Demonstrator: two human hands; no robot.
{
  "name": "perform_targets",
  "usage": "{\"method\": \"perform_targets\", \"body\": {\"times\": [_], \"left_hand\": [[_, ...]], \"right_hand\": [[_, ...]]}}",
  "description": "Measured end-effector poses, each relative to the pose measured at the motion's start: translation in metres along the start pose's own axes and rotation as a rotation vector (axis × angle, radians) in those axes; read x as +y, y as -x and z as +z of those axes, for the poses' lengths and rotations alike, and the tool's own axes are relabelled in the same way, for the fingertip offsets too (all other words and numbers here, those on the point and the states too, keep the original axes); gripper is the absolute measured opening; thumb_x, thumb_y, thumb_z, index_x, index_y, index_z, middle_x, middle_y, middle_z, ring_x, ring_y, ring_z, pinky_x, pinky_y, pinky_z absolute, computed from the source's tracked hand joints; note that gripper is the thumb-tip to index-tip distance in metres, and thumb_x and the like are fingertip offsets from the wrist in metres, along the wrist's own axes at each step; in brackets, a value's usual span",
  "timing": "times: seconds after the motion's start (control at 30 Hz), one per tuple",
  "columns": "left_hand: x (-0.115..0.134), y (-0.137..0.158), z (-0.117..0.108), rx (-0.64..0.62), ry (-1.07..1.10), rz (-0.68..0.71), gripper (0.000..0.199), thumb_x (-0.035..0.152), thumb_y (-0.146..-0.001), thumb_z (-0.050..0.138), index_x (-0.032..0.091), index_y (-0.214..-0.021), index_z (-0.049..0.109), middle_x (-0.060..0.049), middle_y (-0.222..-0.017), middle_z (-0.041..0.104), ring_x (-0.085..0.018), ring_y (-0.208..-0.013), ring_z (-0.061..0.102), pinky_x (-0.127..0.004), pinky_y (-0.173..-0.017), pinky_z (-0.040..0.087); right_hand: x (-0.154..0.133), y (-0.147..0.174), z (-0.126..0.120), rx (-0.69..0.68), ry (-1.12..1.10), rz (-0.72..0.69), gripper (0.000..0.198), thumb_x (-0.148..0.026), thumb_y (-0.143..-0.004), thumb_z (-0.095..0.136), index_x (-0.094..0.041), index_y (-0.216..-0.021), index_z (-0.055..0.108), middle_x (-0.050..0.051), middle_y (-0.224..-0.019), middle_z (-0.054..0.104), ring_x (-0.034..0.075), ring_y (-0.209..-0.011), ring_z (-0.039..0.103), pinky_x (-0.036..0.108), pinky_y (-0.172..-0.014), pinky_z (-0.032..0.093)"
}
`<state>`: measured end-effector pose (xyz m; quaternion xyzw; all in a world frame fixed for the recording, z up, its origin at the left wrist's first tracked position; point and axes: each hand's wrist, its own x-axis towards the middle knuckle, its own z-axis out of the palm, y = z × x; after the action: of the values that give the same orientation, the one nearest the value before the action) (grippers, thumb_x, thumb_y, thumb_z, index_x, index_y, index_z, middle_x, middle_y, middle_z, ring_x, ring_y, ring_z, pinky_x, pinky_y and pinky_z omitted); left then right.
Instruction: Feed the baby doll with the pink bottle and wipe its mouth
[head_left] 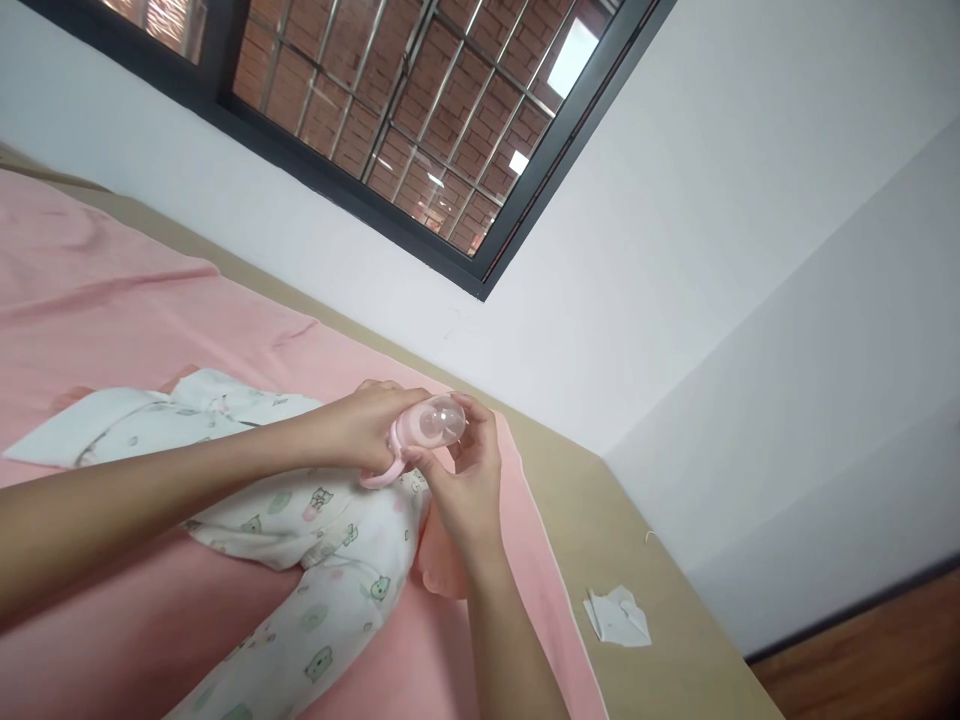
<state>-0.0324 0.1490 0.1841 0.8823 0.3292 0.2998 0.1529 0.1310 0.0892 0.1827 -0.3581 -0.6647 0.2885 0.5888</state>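
Between my hands is a baby bottle (409, 430) with a pink handle and a rounded clear cap (442, 420), tilted with the cap toward the right. My left hand (371, 420) is wrapped round the bottle's body beside the handle. The thumb and fingers of my right hand (472, 480) close on the clear cap from the right. Just below lies a doll-like figure in white clothes (330, 520) printed with small green animals. A salmon-coloured part (442, 550) shows beside my right wrist; the rest of it is hidden by my hands.
A pink cloth (247, 610) is spread under the clothes over a tan surface (570, 500). A folded white tissue (621, 616) lies on that surface at the right. Behind rise a white wall (540, 340) and a dark-framed, barred window (405, 110).
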Motion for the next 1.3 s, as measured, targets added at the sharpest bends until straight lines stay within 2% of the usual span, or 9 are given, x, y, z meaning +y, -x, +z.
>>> {"method": "perform_targets", "body": {"times": [0.13,0.3,0.57,0.77,0.97,1.2,1.3], "left_hand": [[-0.002,0.002,0.005,0.027,-0.031,0.004,0.05,0.02,-0.063,0.062,0.024,-0.112,0.064,-0.004,-0.109,0.068,-0.031,-0.112,0.056,-0.043,-0.097,0.041],[-0.003,0.007,0.009,0.068,0.069,0.019,0.05,0.019,-0.068,0.059,0.023,-0.118,0.062,-0.008,-0.119,0.064,-0.034,-0.122,0.048,-0.042,-0.095,0.046],[-0.003,0.008,0.008,0.051,0.07,0.047,0.052,0.017,-0.07,0.057,0.022,-0.121,0.059,-0.007,-0.113,0.065,-0.032,-0.119,0.047,-0.042,-0.097,0.044],[-0.005,0.006,0.012,0.073,0.064,0.044,0.044,0.017,-0.071,0.058,0.022,-0.114,0.062,-0.006,-0.113,0.065,-0.031,-0.117,0.048,-0.04,-0.095,0.045],[-0.011,0.004,0.016,0.096,0.023,0.075,0.051,0.015,-0.071,0.057,0.023,-0.121,0.059,-0.006,-0.119,0.064,-0.03,-0.116,0.047,-0.041,-0.099,0.042],[-0.009,0.003,0.016,0.122,-0.04,0.041,0.053,0.017,-0.068,0.059,0.025,-0.12,0.062,-0.004,-0.115,0.067,-0.031,-0.114,0.05,-0.039,-0.095,0.044],[-0.014,0.0,0.013,0.169,-0.084,0.05,0.058,0.017,-0.068,0.059,0.026,-0.125,0.061,-0.004,-0.123,0.065,-0.031,-0.116,0.051,-0.04,-0.098,0.042]], "right_hand": [[-0.004,0.001,-0.002,-0.002,0.062,0.017,0.056,-0.026,-0.066,0.084,-0.028,-0.116,0.059,0.002,-0.118,0.063,0.019,-0.108,0.062,0.036,-0.096,0.056],[-0.006,0.001,-0.005,-0.041,0.086,0.023,0.051,-0.027,-0.069,0.083,-0.027,-0.116,0.063,0.003,-0.121,0.064,0.02,-0.111,0.062,0.035,-0.095,0.056],[-0.006,-0.001,-0.009,-0.081,0.047,0.028,0.051,-0.028,-0.066,0.085,-0.026,-0.112,0.063,0.003,-0.12,0.064,0.019,-0.111,0.062,0.033,-0.092,0.057],[-0.002,-0.003,-0.009,-0.078,0.033,0.058,0.051,-0.032,-0.066,0.085,-0.026,-0.11,0.062,0.004,-0.119,0.065,0.019,-0.109,0.063,0.034,-0.094,0.057],[-0.003,-0.005,-0.011,-0.099,-0.012,0.096,0.05,-0.033,-0.066,0.085,-0.026,-0.11,0.062,0.003,-0.12,0.064,0.019,-0.111,0.062,0.033,-0.094,0.057],[0.002,-0.004,-0.008,-0.064,-0.054,0.08,0.052,-0.033,-0.065,0.086,-0.026,-0.11,0.06,0.004,-0.122,0.063,0.019,-0.113,0.062,0.036,-0.097,0.056],[0.004,-0.007,-0.012,0.005,-0.049,0.029,0.056,-0.035,-0.065,0.086,-0.026,-0.113,0.059,0.005,-0.125,0.062,0.021,-0.114,0.062,0.039,-0.098,0.055]]}}
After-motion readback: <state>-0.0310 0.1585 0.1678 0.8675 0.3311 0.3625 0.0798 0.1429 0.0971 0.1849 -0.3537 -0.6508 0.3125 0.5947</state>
